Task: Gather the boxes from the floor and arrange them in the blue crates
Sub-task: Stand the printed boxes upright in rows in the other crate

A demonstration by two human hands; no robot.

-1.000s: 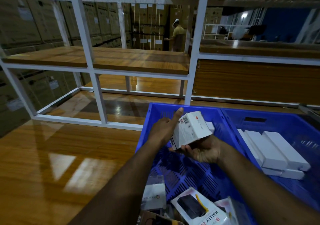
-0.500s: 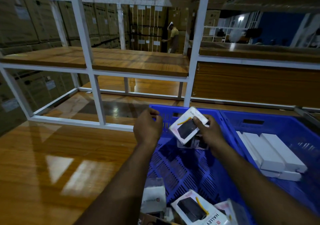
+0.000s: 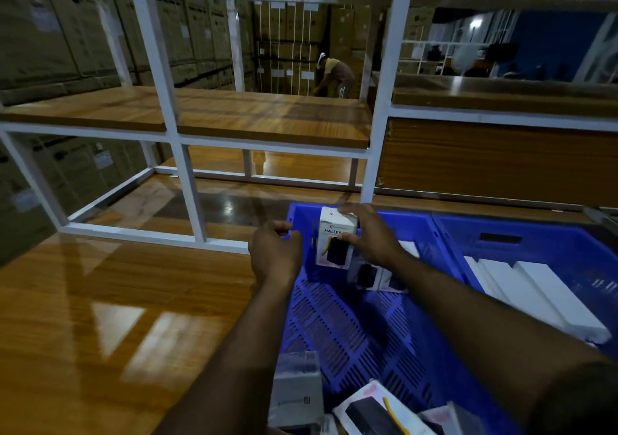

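Note:
My right hand (image 3: 371, 237) grips a white box (image 3: 332, 237) printed with a dark device, holding it upright against the far wall of the left blue crate (image 3: 361, 331). Two similar boxes (image 3: 374, 275) lie flat just behind it on the crate floor. My left hand (image 3: 276, 250) hovers at the crate's left rim with fingers loosely curled, holding nothing. More white boxes (image 3: 374, 411) lie at the near end of the crate. The right blue crate (image 3: 535, 237) holds long white boxes (image 3: 548, 297).
A white metal shelf frame (image 3: 187, 180) with wooden boards stands ahead. The glossy wooden surface (image 3: 117, 317) spreads to the left of the crates. Stacked cardboard cartons (image 3: 50, 39) line the back, where a person (image 3: 334, 73) bends over.
My right hand carried the white box forward and stood it upright at the crate's far wall. My left hand let go of it and moved to the left rim.

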